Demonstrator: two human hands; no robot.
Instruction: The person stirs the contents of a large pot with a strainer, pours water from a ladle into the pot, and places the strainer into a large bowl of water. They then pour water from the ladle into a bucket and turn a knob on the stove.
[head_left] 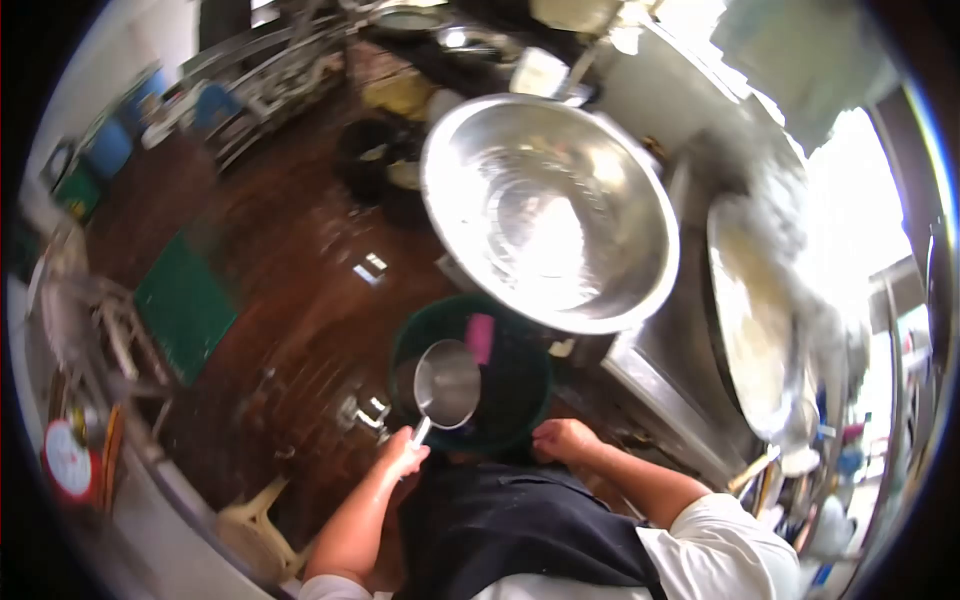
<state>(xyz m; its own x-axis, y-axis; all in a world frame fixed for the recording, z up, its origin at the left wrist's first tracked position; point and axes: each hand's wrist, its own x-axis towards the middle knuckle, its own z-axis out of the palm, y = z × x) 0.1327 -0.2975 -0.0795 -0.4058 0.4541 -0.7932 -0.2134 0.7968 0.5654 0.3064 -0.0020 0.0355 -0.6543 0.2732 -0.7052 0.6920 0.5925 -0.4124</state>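
Note:
My left hand [403, 455] is closed around the handle of a round metal dipper [448, 385]. The dipper's bowl is over a dark green tub [400, 345] on the floor in front of me. Fingers curled, my right hand [566, 440] is at the tub's near right rim and appears to grip it. Inside the tub, a pink item [480, 338] shows beyond the dipper; its kind is not clear. Past the tub is a large shiny metal basin [455, 235], with what looks like clear water in it.
To the right, a very wide pan [745, 330] of pale contents steams on the cooking range. Wet reddish-brown floor [290, 300] stretches left, with a green mat [185, 305] on it. A cream plastic stool [260, 525] and a red dial scale [72, 460] are at lower left.

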